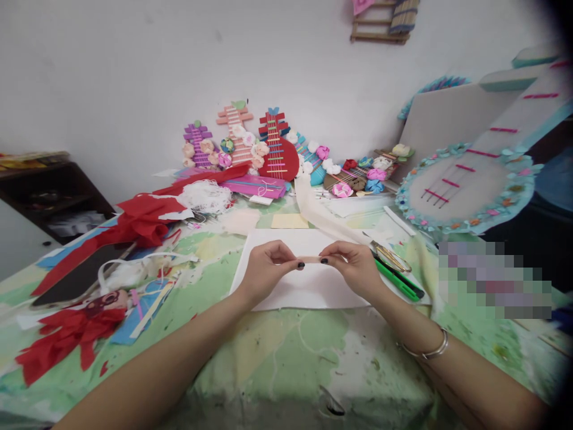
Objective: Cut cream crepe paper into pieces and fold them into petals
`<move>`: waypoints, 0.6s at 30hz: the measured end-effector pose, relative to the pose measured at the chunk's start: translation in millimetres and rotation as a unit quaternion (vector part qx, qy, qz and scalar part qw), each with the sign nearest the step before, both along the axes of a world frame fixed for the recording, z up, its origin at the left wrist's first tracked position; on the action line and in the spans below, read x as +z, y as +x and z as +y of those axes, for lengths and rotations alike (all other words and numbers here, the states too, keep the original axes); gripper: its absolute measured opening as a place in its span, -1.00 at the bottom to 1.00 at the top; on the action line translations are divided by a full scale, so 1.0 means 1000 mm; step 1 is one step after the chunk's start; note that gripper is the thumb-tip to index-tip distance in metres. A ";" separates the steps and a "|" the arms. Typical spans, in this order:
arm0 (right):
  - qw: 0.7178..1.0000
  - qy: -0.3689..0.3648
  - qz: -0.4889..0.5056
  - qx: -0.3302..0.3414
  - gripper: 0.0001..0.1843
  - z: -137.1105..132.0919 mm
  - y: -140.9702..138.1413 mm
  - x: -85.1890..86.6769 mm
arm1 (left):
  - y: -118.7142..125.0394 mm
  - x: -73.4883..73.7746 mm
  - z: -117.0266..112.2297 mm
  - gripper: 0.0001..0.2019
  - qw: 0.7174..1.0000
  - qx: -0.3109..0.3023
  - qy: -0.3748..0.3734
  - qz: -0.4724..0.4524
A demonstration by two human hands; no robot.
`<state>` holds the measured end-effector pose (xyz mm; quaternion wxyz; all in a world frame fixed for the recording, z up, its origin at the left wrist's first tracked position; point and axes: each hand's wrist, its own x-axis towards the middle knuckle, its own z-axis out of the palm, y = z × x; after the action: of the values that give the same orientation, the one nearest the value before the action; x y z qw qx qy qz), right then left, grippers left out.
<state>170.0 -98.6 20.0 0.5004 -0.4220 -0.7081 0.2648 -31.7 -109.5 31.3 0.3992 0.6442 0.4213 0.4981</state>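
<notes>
Between my two hands a short, narrow strip of pale peach paper (310, 260) is stretched level, one end in each pinch. My left hand (271, 266) is closed on its left end, thumb and forefinger together. On the other end my right hand (351, 266) pinches in the same way. Under both hands lies a white sheet (286, 292) on the table. Just right of my right hand rest a green utility knife (398, 278) and a pair of scissors (389, 255). A long cream paper strip (322, 218) runs behind my hands.
Several paper lute-shaped crafts, one of them a red lute (280, 158), lean along the wall. A large lute with blue trim (465, 179) stands at the right. Red crepe paper (147, 218), a dark phone or tablet (83, 275) and white thread (206, 197) lie at the left.
</notes>
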 end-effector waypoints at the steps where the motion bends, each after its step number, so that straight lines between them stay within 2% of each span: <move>1: 1.000 -0.001 0.000 -0.001 -0.94 0.000 0.000 0.000 | 0.000 0.000 0.001 -0.82 1.000 -0.001 -0.011 -0.011; 6: 1.000 -0.002 -0.001 0.001 -0.93 -0.001 -0.001 0.001 | -0.001 -0.001 0.003 -0.76 1.000 0.001 -0.028 0.009; 12: 0.999 -0.017 -0.041 0.031 -0.92 -0.001 0.000 0.000 | -0.003 -0.002 0.004 -0.90 0.998 -0.005 -0.020 0.059; 15: 0.996 -0.054 -0.031 0.065 -0.92 -0.001 0.000 -0.002 | -0.002 -0.004 0.005 -0.87 0.998 -0.011 -0.037 0.044; 18: 0.992 -0.086 -0.007 0.095 -0.92 -0.002 -0.001 -0.004 | 0.000 -0.004 0.005 -0.80 0.998 -0.043 -0.055 -0.003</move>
<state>168.5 -100.3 16.2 0.4298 -0.3959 -0.7233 0.3679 -31.7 -104.9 27.3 0.4567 0.6370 0.4189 0.4584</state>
